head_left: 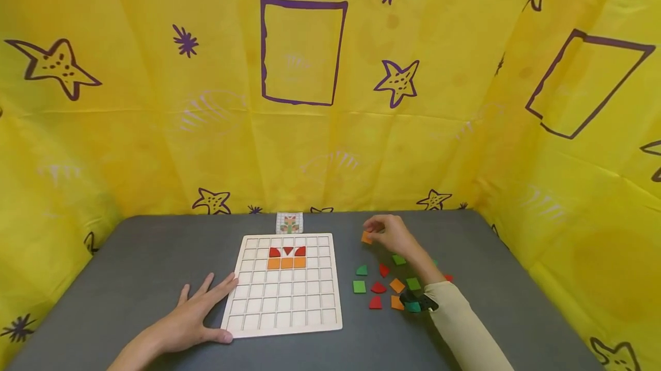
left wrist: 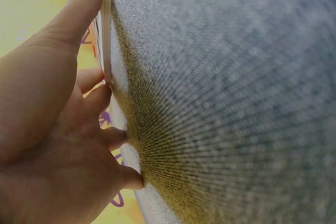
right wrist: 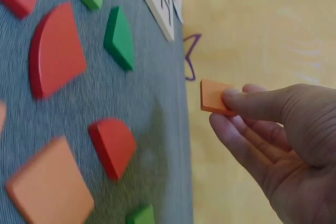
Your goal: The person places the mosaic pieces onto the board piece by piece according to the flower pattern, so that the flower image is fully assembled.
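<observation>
An orange square tile [head_left: 366,237] [right wrist: 214,97] is pinched between the thumb and fingers of my right hand [head_left: 393,238] [right wrist: 294,129], raised off the table to the right of the board. The pale grid board [head_left: 262,320] [left wrist: 106,30] holds a row of red pieces [head_left: 287,251] above a row of three orange squares [head_left: 286,263]. Spread fingers of my left hand [head_left: 188,316] [left wrist: 63,108] touch the board's left edge, with the thumb at its lower left corner. Behind the board lies a small pattern card [head_left: 290,223].
Right of the board, loose tiles lie scattered on the grey table [head_left: 155,268]: a green square [head_left: 359,286], a red piece [head_left: 375,303], an orange square [head_left: 397,285] and several others. Part of them is under the right forearm. Yellow cloth [head_left: 217,147] hangs behind.
</observation>
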Motion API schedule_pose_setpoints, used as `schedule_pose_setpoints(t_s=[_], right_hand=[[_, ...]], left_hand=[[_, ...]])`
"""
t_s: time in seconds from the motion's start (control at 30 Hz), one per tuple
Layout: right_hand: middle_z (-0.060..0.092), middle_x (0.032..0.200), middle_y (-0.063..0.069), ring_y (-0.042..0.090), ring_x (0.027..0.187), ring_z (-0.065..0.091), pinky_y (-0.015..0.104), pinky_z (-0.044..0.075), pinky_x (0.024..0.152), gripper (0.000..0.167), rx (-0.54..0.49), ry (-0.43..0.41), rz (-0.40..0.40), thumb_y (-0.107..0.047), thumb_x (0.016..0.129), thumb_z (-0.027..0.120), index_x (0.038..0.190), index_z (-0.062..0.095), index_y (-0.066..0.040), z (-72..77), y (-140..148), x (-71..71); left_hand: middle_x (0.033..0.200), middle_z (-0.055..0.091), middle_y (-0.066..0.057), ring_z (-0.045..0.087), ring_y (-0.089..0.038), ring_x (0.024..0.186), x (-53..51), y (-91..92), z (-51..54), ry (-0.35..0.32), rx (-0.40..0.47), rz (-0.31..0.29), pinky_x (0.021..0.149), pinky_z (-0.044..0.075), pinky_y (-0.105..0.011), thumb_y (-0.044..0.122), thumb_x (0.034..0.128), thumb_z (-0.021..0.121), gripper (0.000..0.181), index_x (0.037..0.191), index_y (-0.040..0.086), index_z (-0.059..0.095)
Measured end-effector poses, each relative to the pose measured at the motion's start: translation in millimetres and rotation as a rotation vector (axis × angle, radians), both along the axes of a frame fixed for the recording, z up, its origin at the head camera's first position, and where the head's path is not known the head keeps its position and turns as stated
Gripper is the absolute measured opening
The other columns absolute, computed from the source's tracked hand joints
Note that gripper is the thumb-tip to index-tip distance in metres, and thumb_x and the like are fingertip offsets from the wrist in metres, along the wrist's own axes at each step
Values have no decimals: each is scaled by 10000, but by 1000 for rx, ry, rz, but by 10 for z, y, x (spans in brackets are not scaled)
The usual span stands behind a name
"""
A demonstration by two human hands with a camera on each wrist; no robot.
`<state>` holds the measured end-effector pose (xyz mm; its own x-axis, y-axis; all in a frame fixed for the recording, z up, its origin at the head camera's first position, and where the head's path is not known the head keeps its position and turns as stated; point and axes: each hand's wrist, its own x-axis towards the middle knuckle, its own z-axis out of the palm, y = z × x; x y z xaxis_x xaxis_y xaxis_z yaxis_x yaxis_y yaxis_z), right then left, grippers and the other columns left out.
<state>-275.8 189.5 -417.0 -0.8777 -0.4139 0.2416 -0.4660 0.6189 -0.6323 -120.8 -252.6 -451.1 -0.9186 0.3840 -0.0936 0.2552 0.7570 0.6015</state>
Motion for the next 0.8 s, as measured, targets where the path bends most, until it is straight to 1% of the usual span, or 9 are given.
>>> schedule_pose_setpoints(t_s=[0.23, 0.4, 0.5, 0.67, 0.8], right_hand=[[711, 896, 34, 170, 804, 668, 299, 557, 736, 158, -8, 41, 66, -12, 847, 739, 1004, 727, -1, -6, -243, 22], [711, 899, 36, 160, 802, 664, 279, 556, 739, 155, -31, 21, 99, -7, 845, 740, 998, 725, 11, -24, -423, 46], [708, 893, 36, 156, 801, 661, 268, 553, 736, 149, -24, 16, 117, -6, 843, 742, 990, 725, 8, -54, -520, 58], [704, 876, 12, 133, 786, 651, 251, 549, 718, 142, -10, 3, 119, -21, 844, 748, 984, 732, -12, -99, -646, 84], [702, 867, 18, 147, 782, 651, 256, 548, 708, 144, -37, -10, 126, -8, 841, 746, 984, 731, 2, -112, -740, 102]], left_hand=[[1572, 300, -174, 57, -602, 1394, 17, 2, 23, -9, -5, 5, 963, -74, -796, 536, 647, 823, 1063, 1509, 104, 377], [1571, 300, -177, 58, -599, 1396, 16, -6, 27, -1, -5, 7, 963, -71, -796, 544, 643, 822, 1067, 1506, 97, 382], [1575, 287, -184, 42, -606, 1391, 5, -4, 22, -19, -4, 12, 958, -86, -796, 520, 646, 832, 1062, 1510, 105, 375], [1576, 286, -186, 38, -611, 1389, -2, 13, 27, -38, -16, 14, 954, -88, -801, 520, 648, 830, 1063, 1513, 108, 369], [1573, 289, -189, 42, -612, 1388, -4, 18, 27, -40, -18, 14, 952, -83, -804, 519, 646, 832, 1068, 1515, 109, 366]])
